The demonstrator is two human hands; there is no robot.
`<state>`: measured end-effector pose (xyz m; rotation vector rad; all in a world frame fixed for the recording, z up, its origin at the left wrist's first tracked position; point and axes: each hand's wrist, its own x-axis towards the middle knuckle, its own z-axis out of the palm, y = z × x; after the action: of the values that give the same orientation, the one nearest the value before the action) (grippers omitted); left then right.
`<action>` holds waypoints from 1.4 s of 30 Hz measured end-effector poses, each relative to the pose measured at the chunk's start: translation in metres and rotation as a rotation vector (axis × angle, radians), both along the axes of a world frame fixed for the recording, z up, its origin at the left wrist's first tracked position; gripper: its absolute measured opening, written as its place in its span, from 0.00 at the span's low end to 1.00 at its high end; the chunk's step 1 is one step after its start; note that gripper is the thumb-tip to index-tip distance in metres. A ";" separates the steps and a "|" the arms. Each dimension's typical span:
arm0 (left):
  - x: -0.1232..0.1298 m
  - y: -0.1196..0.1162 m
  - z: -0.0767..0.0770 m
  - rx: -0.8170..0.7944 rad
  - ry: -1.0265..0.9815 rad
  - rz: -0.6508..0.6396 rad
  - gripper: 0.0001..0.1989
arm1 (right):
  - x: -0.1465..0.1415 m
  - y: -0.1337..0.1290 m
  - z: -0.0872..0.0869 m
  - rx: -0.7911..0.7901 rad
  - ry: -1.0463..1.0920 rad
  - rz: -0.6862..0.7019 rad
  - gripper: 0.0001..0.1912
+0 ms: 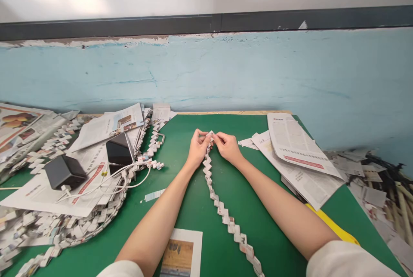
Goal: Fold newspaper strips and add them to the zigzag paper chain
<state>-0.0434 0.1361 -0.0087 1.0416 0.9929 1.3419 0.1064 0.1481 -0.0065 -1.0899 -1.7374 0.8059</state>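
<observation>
A zigzag chain of folded newspaper strips (pixel 222 211) runs from between my hands down the green table (pixel 167 208) and out at the bottom edge. My left hand (pixel 197 150) pinches the chain's far end between thumb and fingers. From the other side, my right hand (pixel 228 147) grips the same end, fingertips closed on it. A small folded paper link tops the chain between the fingertips. Part of the end is hidden by the fingers. Below my left forearm lies a white-bordered picture sheet (pixel 180 253).
More folded-paper chains (pixel 106 216) pile up at left, with newspaper sheets, a black power adapter (pixel 64 171), a phone (pixel 119 152) and a white cable (pixel 142 182). Newspapers (pixel 297 161) and a yellow object (pixel 334 225) lie at right. Paper scraps (pixel 371 195) litter the area beyond the table's right edge.
</observation>
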 end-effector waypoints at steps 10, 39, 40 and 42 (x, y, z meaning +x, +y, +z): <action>-0.001 -0.001 0.002 -0.007 0.012 -0.040 0.29 | 0.001 0.004 -0.005 -0.107 0.104 -0.011 0.25; -0.005 0.000 0.006 -0.109 -0.020 -0.040 0.28 | -0.001 0.009 -0.011 -0.126 0.288 0.099 0.15; -0.006 0.000 0.006 -0.108 -0.019 -0.039 0.28 | -0.001 0.009 -0.010 -0.132 0.288 0.101 0.15; -0.006 0.000 0.006 -0.107 -0.019 -0.038 0.28 | -0.002 0.009 -0.009 -0.142 0.280 0.101 0.15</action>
<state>-0.0493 0.1363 -0.0029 0.9613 1.0148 1.2516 0.1048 0.1567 -0.0159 -0.9362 -1.5259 1.1043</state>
